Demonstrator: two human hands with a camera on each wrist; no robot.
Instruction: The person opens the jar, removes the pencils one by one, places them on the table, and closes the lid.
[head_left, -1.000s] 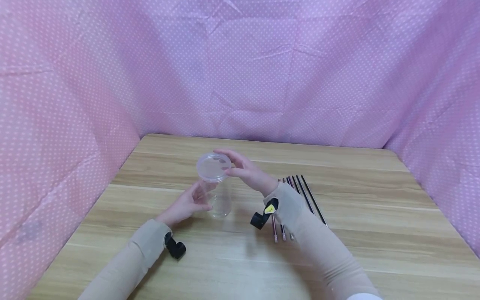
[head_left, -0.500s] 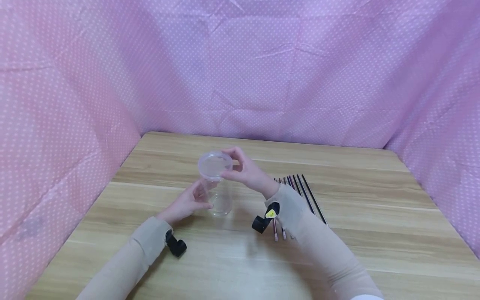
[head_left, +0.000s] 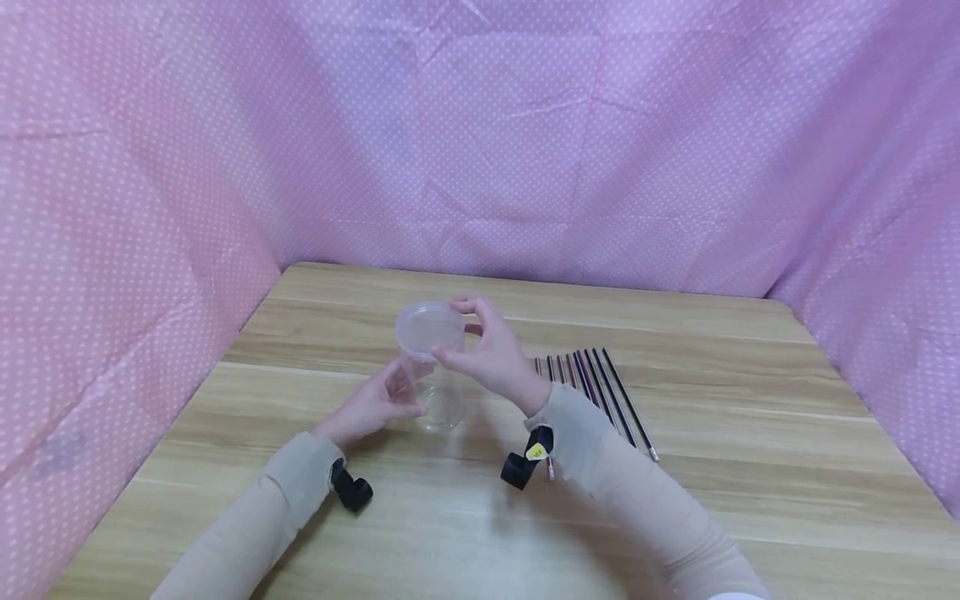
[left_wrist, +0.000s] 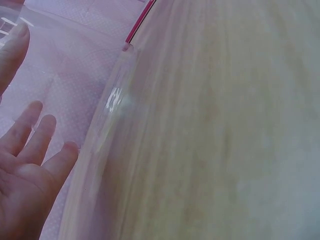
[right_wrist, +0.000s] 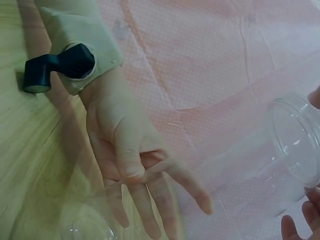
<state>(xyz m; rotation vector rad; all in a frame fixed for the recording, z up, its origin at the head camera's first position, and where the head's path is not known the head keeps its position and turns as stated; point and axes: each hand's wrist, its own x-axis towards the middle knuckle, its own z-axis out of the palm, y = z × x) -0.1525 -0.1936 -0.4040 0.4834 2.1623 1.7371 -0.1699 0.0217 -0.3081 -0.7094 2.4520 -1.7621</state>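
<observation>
A clear plastic jar [head_left: 444, 408] stands upright on the table in the head view, with a round translucent lid [head_left: 427, 329] on its top. My left hand [head_left: 372, 407] holds the jar's side low down, thumb in front and fingers behind. In the right wrist view the left hand [right_wrist: 135, 150] shows with its fingers partly seen through the jar. My right hand [head_left: 491, 354] holds the lid's rim from the right, thumb at the near side and fingers at the far side. The right wrist view shows only some right fingers [right_wrist: 311, 215] by the lid.
Several thin pencils [head_left: 618, 396], dark and reddish, lie side by side on the wooden table [head_left: 750, 400], partly under the right forearm. A pink dotted cloth [head_left: 495, 150] hangs behind and at both sides. Each wrist carries a small black camera [head_left: 351, 490].
My right hand has shifted round the lid's rim, its thumb coming nearer and its fingers moving right. More pencils show beside the wrist. The left hand and jar stay nearly still.
</observation>
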